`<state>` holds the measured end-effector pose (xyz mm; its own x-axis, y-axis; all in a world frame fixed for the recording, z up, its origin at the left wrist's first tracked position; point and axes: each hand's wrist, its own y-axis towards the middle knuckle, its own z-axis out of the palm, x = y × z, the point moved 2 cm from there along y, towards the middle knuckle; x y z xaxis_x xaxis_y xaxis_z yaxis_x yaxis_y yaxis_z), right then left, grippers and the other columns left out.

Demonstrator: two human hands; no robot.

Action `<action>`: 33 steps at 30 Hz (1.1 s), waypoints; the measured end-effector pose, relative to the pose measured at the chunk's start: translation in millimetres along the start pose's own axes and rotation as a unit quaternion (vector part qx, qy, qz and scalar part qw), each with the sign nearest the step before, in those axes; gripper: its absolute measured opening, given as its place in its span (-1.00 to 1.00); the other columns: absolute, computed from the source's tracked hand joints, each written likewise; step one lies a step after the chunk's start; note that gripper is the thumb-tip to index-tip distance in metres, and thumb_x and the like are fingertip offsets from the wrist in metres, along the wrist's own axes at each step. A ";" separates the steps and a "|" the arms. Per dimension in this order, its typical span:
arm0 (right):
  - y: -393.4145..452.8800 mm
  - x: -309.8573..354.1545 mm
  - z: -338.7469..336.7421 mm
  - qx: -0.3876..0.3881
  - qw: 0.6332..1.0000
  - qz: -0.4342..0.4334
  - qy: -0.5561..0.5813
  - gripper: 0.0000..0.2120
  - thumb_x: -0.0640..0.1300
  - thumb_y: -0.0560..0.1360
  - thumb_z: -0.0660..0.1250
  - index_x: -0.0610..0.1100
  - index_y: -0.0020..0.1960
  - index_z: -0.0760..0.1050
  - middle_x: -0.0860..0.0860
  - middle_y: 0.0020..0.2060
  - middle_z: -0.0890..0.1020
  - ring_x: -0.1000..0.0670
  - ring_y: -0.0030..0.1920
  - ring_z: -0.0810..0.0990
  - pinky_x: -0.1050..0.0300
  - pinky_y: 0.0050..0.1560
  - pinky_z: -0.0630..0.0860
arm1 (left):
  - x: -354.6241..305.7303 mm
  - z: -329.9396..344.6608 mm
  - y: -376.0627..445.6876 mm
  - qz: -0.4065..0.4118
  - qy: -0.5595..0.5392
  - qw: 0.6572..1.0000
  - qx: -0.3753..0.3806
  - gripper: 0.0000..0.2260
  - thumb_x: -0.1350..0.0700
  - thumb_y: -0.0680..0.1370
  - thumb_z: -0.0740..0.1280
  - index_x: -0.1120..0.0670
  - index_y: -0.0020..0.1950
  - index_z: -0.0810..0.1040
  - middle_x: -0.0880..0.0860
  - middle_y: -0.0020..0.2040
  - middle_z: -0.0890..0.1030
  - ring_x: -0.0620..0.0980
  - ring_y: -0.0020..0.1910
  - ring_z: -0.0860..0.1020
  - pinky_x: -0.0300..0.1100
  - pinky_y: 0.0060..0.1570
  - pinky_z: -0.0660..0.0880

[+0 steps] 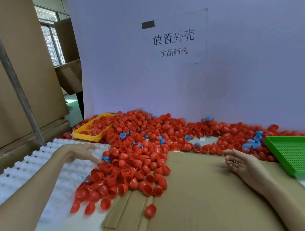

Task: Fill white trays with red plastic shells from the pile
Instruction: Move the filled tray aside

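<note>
A big pile of red plastic shells (138, 149) spreads over the table from the back wall to the front, with a few blue shells mixed in. A white moulded tray (28, 169) with rows of bumps lies at the left, and shells spill onto its right edge. My left hand (82, 154) hovers over that tray with fingers stretched toward the pile's left edge, holding nothing. My right hand (239, 161) is open, palm turned left, just in front of the pile's right part. It holds nothing.
A yellow tray (88, 135) with red shells sits at the back left. A green perforated tray (293, 153) lies at the right. Brown cardboard (206, 196) covers the table front. Stacked cardboard boxes (19, 74) stand left; a white wall with a paper sign (174, 41) closes the back.
</note>
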<state>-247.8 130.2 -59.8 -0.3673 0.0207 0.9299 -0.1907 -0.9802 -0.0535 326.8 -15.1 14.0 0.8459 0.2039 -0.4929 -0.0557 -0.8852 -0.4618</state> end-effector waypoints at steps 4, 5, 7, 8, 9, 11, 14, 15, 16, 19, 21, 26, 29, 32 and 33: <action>0.2 0.0 -1.5 -0.002 1.000 0.001 0.002 -0.67 -0.03 0.61 0.31 -0.25 0.18 0.65 -0.09 -0.16 0.67 0.01 -0.17 0.68 0.16 -0.04 0.61 | -5.8 4.9 4.9 -0.002 0.025 0.999 -0.025 -0.21 0.06 0.51 0.55 -0.02 0.66 0.23 0.13 0.66 0.18 0.21 0.62 0.19 0.20 0.48 0.25; 0.4 0.2 -1.4 -0.002 1.000 0.002 0.002 -0.67 -0.03 0.61 0.31 -0.25 0.18 0.65 -0.09 -0.16 0.67 0.01 -0.17 0.67 0.16 -0.04 0.60 | -7.5 6.8 4.3 -0.003 0.068 0.997 -0.028 -0.18 0.03 0.51 0.54 -0.02 0.67 0.20 0.12 0.66 0.18 0.21 0.61 0.20 0.16 0.45 0.30; 0.5 -0.1 -1.5 -0.002 1.000 0.003 0.002 -0.68 -0.04 0.63 0.30 -0.25 0.17 0.66 -0.09 -0.17 0.67 0.01 -0.18 0.67 0.13 -0.01 0.57 | -10.0 10.7 3.9 0.004 0.147 0.988 -0.042 -0.13 -0.05 0.50 0.54 0.01 0.69 0.13 0.11 0.67 0.16 0.18 0.62 0.20 0.07 0.44 0.36; 0.7 -0.1 -1.5 -0.003 1.000 0.004 0.001 -0.69 -0.04 0.64 0.29 -0.24 0.16 0.66 -0.08 -0.17 0.67 0.02 -0.18 0.67 0.14 -0.02 0.58 | -10.5 12.2 4.8 0.014 0.156 0.986 -0.059 -0.12 -0.09 0.49 0.54 0.03 0.69 0.14 0.11 0.67 0.17 0.17 0.61 0.21 0.05 0.48 0.35; 0.7 -0.1 -1.3 -0.004 1.000 0.004 0.000 -0.70 -0.04 0.65 0.28 -0.24 0.15 0.66 -0.08 -0.17 0.67 0.02 -0.18 0.67 0.16 -0.05 0.60 | -10.0 12.1 5.8 0.020 0.150 0.986 -0.072 -0.12 -0.13 0.49 0.55 0.05 0.67 0.18 0.11 0.65 0.21 0.17 0.61 0.23 0.06 0.51 0.33; 0.6 -0.2 -1.3 -0.003 1.000 0.005 0.002 -0.70 -0.05 0.66 0.27 -0.24 0.15 0.66 -0.09 -0.17 0.68 0.01 -0.18 0.67 0.16 -0.04 0.60 | -7.4 10.6 6.9 0.024 0.112 0.989 -0.094 -0.14 -0.20 0.46 0.57 0.06 0.63 0.27 0.13 0.62 0.28 0.18 0.57 0.27 0.10 0.52 0.31; 0.1 0.2 -1.4 0.001 1.000 0.005 -0.001 -0.70 -0.06 0.66 0.28 -0.25 0.15 0.66 -0.10 -0.17 0.67 0.01 -0.18 0.67 0.18 -0.07 0.64 | -8.5 8.8 4.9 0.027 0.070 0.992 -0.098 -0.12 -0.22 0.39 0.62 0.09 0.58 0.35 0.16 0.58 0.34 0.20 0.54 0.31 0.14 0.50 0.32; -0.3 0.2 -1.1 0.003 1.000 0.005 -0.002 -0.70 -0.05 0.64 0.29 -0.25 0.14 0.67 -0.10 -0.17 0.67 0.01 -0.19 0.67 0.21 -0.11 0.66 | -10.7 8.1 2.9 0.029 0.055 0.993 -0.099 -0.08 -0.24 0.34 0.63 0.11 0.57 0.38 0.16 0.56 0.37 0.21 0.53 0.32 0.15 0.51 0.31; -0.6 0.7 -0.4 0.004 1.000 0.006 -0.001 -0.70 -0.04 0.62 0.31 -0.25 0.13 0.67 -0.10 -0.17 0.67 0.01 -0.19 0.67 0.22 -0.14 0.66 | -13.0 7.8 1.1 0.031 0.044 0.994 -0.100 -0.04 -0.26 0.27 0.61 0.11 0.55 0.40 0.16 0.55 0.39 0.22 0.53 0.32 0.16 0.52 0.28; -1.4 2.3 1.2 0.002 1.000 0.009 0.000 -0.68 -0.01 0.53 0.37 -0.23 0.10 0.70 -0.10 -0.18 0.68 0.01 -0.20 0.68 0.22 -0.17 0.68 | -17.0 6.9 -0.7 0.017 0.047 0.991 -0.127 -0.11 -0.22 0.25 0.60 0.11 0.49 0.49 0.16 0.50 0.45 0.23 0.51 0.33 0.16 0.52 0.27; -1.9 2.8 1.9 0.004 1.000 0.009 0.002 -0.67 0.00 0.52 0.37 -0.23 0.09 0.70 -0.11 -0.18 0.68 0.01 -0.21 0.69 0.22 -0.18 0.67 | -19.4 6.2 2.4 0.020 0.051 0.981 -0.185 -0.31 -0.12 0.38 0.62 0.12 0.43 0.55 0.15 0.46 0.51 0.20 0.44 0.42 0.14 0.41 0.42; -2.0 1.9 1.3 0.007 1.000 0.016 -0.005 -0.66 -0.01 0.57 0.34 -0.25 0.15 0.67 -0.10 -0.17 0.68 0.01 -0.19 0.69 0.22 -0.16 0.67 | -39.9 9.9 2.8 0.024 0.119 0.938 -0.324 -0.43 -0.17 0.48 0.54 0.07 0.41 0.57 0.10 0.39 0.60 0.16 0.39 0.50 0.11 0.44 0.37; -2.9 3.0 4.2 0.004 1.000 0.015 -0.009 -0.65 0.00 0.55 0.34 -0.25 0.15 0.66 -0.10 -0.18 0.68 0.01 -0.20 0.68 0.19 -0.12 0.66 | -43.1 7.5 3.2 0.015 0.116 0.935 -0.334 -0.43 -0.14 0.46 0.57 0.04 0.40 0.57 0.11 0.38 0.59 0.20 0.42 0.43 0.12 0.37 0.38; -2.3 2.9 5.5 0.000 1.000 0.012 -0.011 -0.66 -0.02 0.60 0.30 -0.25 0.16 0.64 -0.08 -0.20 0.67 0.01 -0.20 0.65 0.11 0.00 0.56 | -60.9 4.2 -5.7 0.020 0.139 0.929 -0.341 -0.46 -0.06 0.41 0.60 0.00 0.36 0.60 0.11 0.34 0.56 0.22 0.40 0.41 0.19 0.30 0.42; -3.4 2.9 6.5 0.000 1.000 0.012 -0.012 -0.67 -0.02 0.61 0.29 -0.26 0.17 0.64 -0.08 -0.20 0.67 0.01 -0.20 0.65 0.11 0.00 0.57 | -72.6 5.3 -11.4 0.027 0.158 0.926 -0.342 -0.47 -0.05 0.39 0.60 -0.02 0.34 0.60 0.10 0.33 0.55 0.22 0.39 0.40 0.19 0.23 0.43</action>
<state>-242.3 132.3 -54.6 -0.3507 -0.0081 0.9364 -0.1817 -0.9804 -0.0766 263.2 -17.6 51.1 0.9704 0.1156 -0.2120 0.1559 -0.9704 0.1846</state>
